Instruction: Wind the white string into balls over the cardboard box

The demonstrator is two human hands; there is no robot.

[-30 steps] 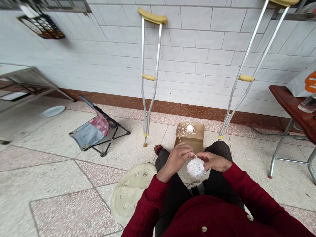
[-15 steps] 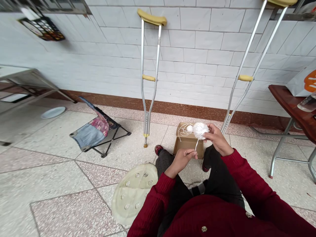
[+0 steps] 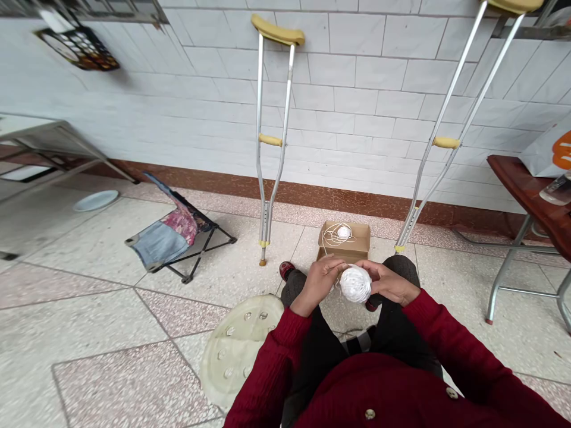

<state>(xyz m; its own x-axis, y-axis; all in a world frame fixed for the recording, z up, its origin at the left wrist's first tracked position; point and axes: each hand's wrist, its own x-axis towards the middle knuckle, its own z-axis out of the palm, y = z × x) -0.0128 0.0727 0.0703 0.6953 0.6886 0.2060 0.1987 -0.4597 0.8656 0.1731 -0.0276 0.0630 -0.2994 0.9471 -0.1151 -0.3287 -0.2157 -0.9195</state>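
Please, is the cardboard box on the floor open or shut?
Open: the cardboard box shows its inner surface, with a small white yarn ball and loose strands lying on it.

- Yarn ball (image 3: 355,284): matt, soft-looking fibre, ridged by its strands.
- Box (image 3: 362,239): plain matt cardboard.
- Crutches (image 3: 259,89): smooth, shiny metal; matt, rubbery-looking cushions (image 3: 279,31).
- Sweater (image 3: 392,380): ribbed knit cloth.
- Folding chair (image 3: 158,242): matt cloth seat.
- Red-brown surface (image 3: 521,184): glossy, wood-like top, metal legs (image 3: 497,279).
- Wall (image 3: 339,107): smooth, glossy tiles.
- Floor (image 3: 107,380): speckled, stone-like slabs.
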